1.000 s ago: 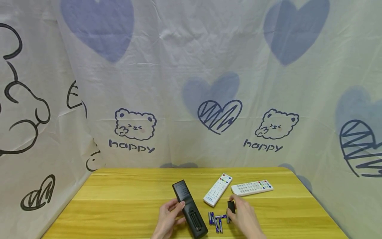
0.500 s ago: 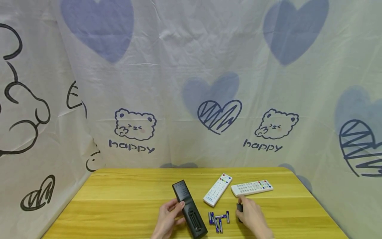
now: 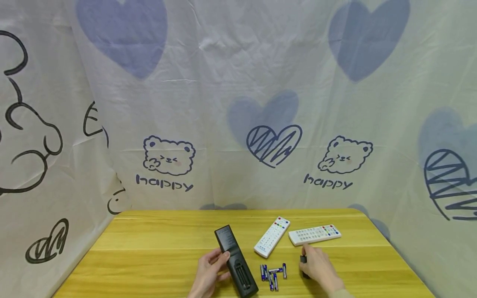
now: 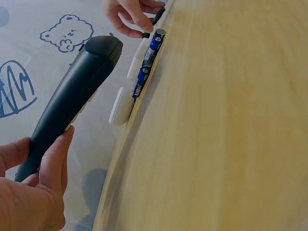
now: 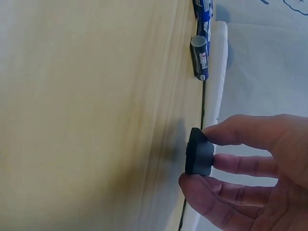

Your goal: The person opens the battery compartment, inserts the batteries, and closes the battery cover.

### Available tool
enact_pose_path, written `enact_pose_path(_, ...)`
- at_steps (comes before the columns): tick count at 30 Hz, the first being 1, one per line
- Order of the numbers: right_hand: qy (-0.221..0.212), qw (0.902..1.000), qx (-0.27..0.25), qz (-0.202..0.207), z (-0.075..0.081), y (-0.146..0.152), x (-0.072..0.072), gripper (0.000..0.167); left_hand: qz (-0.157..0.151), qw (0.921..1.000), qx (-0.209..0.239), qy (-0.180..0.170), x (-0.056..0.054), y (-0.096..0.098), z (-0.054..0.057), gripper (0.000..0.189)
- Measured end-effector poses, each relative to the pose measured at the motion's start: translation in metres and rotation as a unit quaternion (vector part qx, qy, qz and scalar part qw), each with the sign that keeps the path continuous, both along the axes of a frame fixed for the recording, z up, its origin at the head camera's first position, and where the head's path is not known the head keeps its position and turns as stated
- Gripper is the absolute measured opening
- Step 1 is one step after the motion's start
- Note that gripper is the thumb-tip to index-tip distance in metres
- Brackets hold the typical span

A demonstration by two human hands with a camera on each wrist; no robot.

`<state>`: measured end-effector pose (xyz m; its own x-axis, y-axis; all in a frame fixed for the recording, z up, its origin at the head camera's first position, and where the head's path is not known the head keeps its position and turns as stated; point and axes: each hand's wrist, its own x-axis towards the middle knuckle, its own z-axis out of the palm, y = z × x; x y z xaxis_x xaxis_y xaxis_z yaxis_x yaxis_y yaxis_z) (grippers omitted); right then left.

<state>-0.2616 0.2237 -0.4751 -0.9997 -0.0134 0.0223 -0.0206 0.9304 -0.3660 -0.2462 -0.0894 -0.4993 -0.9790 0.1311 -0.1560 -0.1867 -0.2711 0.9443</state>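
Note:
My left hand grips a black remote control by its side, thumb on top. The remote's back faces up, and its battery compartment lies uncovered, with no batteries visible inside. In the left wrist view the remote is tilted, held clear of the wooden table. My right hand pinches a small black battery cover between thumb and fingers, close over the table at the right. Several blue and silver batteries lie between the two hands; the right wrist view shows one battery nearest that hand.
Two white remote controls lie behind the batteries: one white remote slants away, and another white remote lies crosswise just beyond my right hand. A printed cloth hangs behind the wooden table.
My right hand has moved right with the battery cover, away from the batteries, uncovering the rightmost one. The left hand and black remote have stayed almost still.

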Motion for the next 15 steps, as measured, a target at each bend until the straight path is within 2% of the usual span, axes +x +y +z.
enact_pose_path(15,-0.002,0.9999,0.005,0.016,-0.004,0.0088,-0.0079,0.02,-0.007,0.9999,0.005,-0.011,-0.0019,-0.0012,-0.0013,0.068)
